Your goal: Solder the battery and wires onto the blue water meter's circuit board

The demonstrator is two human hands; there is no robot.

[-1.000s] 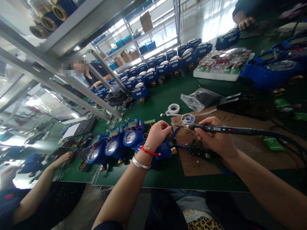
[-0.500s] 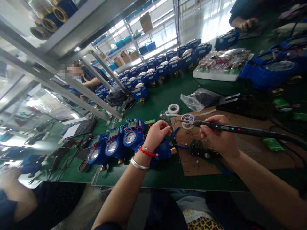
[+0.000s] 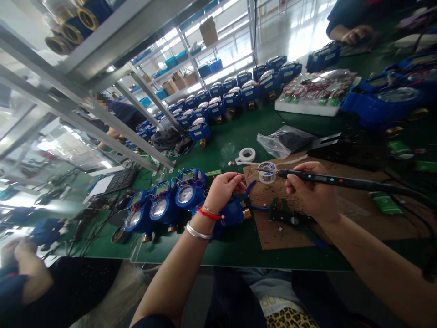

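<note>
The right hand (image 3: 312, 193) grasps a black soldering iron (image 3: 319, 178) like a pen, thumb and fingers wrapped round its handle just behind the metal front; the iron is held above a sheet of brown cardboard (image 3: 269, 237), its tip pointing left across a solder spool (image 3: 267, 178) and ending near the other hand, apart from it. The left hand (image 3: 221, 191) is closed in a pinch, thumb against fingers, on thin wires (image 3: 243, 174) too small to count. Below that hand a blue meter (image 3: 232, 214) lies partly hidden, its brass end at the cardboard's edge, and three more blue meters (image 3: 186, 195) with small screens and loose coloured wires stand in a line just to the left. A green-and-black hand tool (image 3: 285, 214) rests on the cardboard beneath the iron, while a roll of white tape (image 3: 247, 155) and a clear plastic bag (image 3: 288, 138) with dark contents lie beyond the spool. Farther back on the green table (image 3: 221, 150), rows of blue meters (image 3: 250, 92) run beside a white foam tray (image 3: 303, 108), and a co-worker's hand (image 3: 357, 34) rests near the far edge
</note>
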